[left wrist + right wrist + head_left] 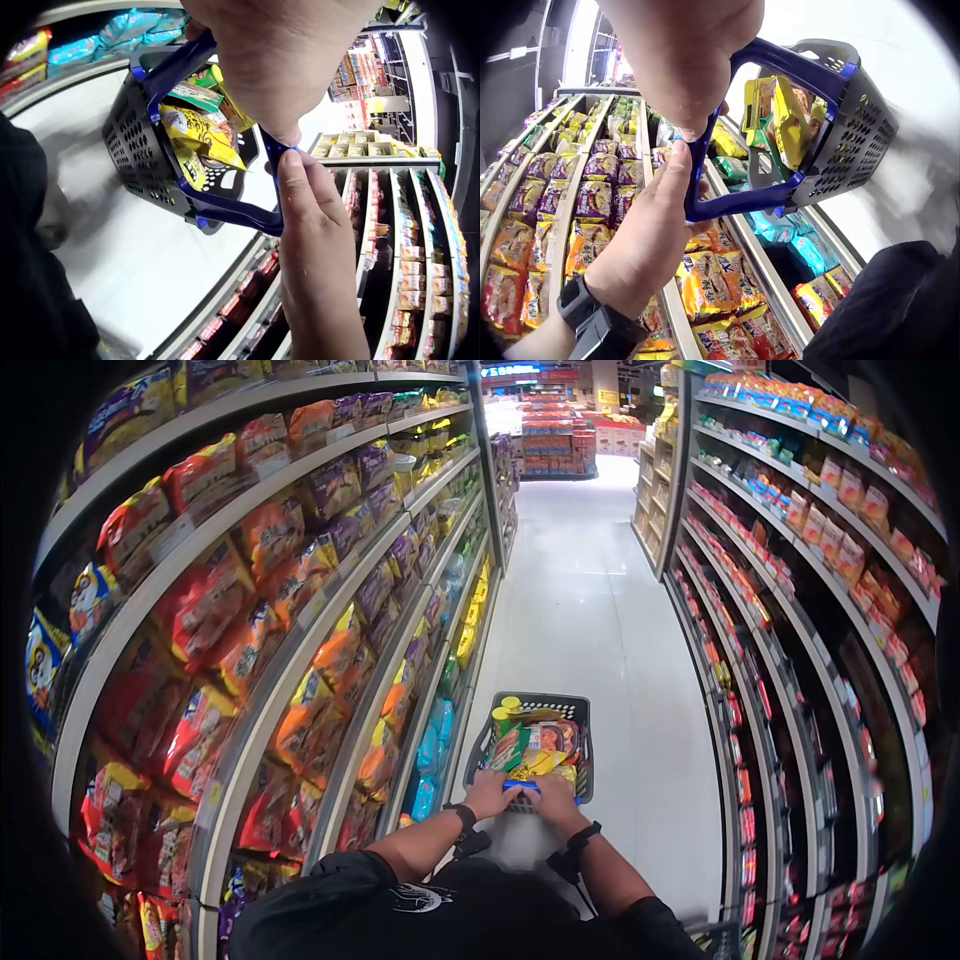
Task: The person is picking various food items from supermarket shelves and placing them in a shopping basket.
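Observation:
Both hands grip the blue handle [247,216] of a dark grey shopping basket [583,720]. My left hand [486,794] is on the left part of the bar and my right hand [553,800] on the right part, thumbs close together. Holes dot the basket's side wall [857,142]. Inside it lie a bright yellow packet [196,135], a green packet [508,746] and two containers with yellow-green lids [511,702]. A packaged item with a reddish label [552,738] sits among them. The lower contents are hidden beneath these.
Shelves of bagged noodles [205,600] line the left side, with turquoise packs [428,745] low down. On the right, more shelves hold small red packets [740,760]. A pale tiled floor [585,600] runs between them towards stacked goods [555,440] at the far end.

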Available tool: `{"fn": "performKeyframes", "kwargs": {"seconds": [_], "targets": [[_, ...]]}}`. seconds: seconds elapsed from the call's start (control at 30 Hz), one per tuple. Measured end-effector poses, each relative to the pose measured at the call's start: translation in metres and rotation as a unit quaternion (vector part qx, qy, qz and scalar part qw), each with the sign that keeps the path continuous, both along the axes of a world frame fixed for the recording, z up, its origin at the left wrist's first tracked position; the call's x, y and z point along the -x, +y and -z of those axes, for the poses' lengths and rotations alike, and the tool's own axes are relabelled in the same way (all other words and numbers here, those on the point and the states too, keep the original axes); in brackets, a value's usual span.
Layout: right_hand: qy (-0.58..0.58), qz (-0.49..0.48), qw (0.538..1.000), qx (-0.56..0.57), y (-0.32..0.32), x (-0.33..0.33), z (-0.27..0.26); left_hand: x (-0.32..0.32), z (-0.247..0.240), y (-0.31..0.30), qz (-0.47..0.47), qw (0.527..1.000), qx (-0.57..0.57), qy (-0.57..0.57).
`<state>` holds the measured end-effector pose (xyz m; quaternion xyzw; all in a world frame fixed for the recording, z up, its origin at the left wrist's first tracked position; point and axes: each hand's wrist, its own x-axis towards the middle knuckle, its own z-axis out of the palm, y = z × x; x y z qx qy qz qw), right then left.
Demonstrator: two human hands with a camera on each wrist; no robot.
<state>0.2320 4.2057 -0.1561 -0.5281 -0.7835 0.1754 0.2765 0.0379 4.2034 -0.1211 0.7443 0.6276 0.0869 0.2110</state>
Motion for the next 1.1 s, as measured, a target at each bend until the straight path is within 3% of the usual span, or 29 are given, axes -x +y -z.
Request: {"fn": "performKeyframes", "kwargs": {"seconds": [0.17,0.33,0.47,0.57,1.1], "targets": [[-0.051,-0.011,0.998,-0.031,0.110,0.003,-0.008,0.006,0.007,0.110,0.010,1.000,-0.015,0.001],[-0.023,-0.031,0.999,0.016,0.213,-0.011,-0.016,-0.015,0.000,0.201,-0.018,0.997,-0.077,0.019],[-0.026,-0.063,0.997,-0.018,0.310,-0.012,-0.012,-0.007,0.002,0.295,-0.016,0.996,-0.089,-0.005],[-0.078,-0.068,0.994,0.024,0.384,-0.011,-0.011,-0.005,0.009,0.367,-0.007,0.994,-0.103,-0.021],[0.009,-0.093,0.995,0.020,0.742,-0.020,0.007,-0.014,0.016,0.720,-0.030,0.995,-0.095,-0.020]]}}
